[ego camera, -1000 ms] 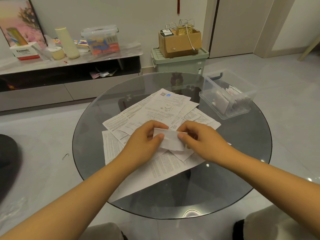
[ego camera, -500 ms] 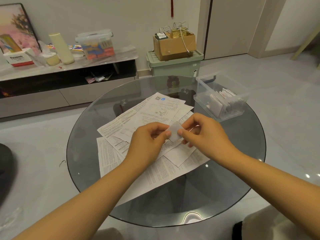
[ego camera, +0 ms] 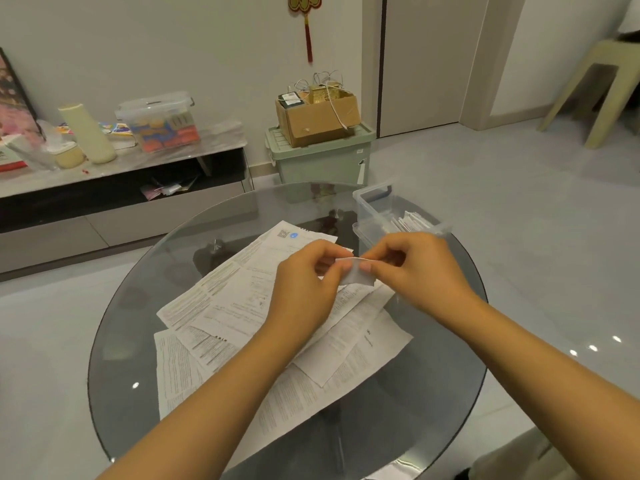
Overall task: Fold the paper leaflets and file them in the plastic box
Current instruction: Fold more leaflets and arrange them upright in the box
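My round smoked-glass counter point(ego camera: 433, 403) carries a loose spread of unfolded printed white paper leaflets point(ego camera: 221, 317). At its far right edge stands the clear plastic box point(ego camera: 372, 206), folded leaflets upright inside. Above the spread, my left hand point(ego camera: 306, 289) and right hand point(ego camera: 415, 271) each hold a pinching grip on one small folded white leaflet point(ego camera: 356, 276), lifted off the sheets.

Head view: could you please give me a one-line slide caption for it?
Both hands, left hand and right hand, pinch a small folded leaflet above loose leaflets on the glass table, near the plastic box.
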